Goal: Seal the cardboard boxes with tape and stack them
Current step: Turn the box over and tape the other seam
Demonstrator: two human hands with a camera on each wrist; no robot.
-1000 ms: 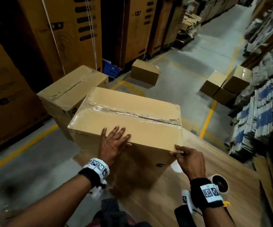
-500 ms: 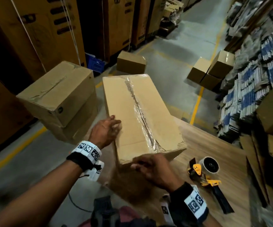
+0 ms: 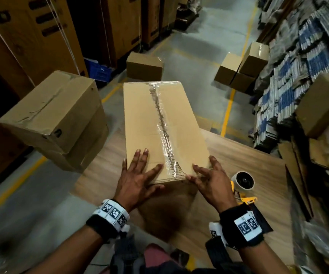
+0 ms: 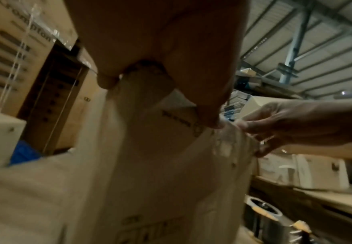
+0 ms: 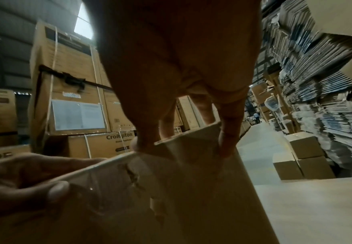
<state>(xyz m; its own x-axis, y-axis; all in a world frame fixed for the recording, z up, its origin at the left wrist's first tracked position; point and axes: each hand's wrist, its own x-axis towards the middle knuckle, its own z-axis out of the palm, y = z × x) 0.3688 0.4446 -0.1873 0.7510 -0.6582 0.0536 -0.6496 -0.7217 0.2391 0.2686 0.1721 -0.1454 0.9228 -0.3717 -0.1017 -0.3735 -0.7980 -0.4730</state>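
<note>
Tape dispenser: largely hidden behind the right hand. Cardboard box: near face blurred and shadowed; printing on it cannot be read.

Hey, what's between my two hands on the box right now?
In the head view, the clear tape strip over the box's centre seam runs down between the left hand and right hand, folding over the near edge.
</note>
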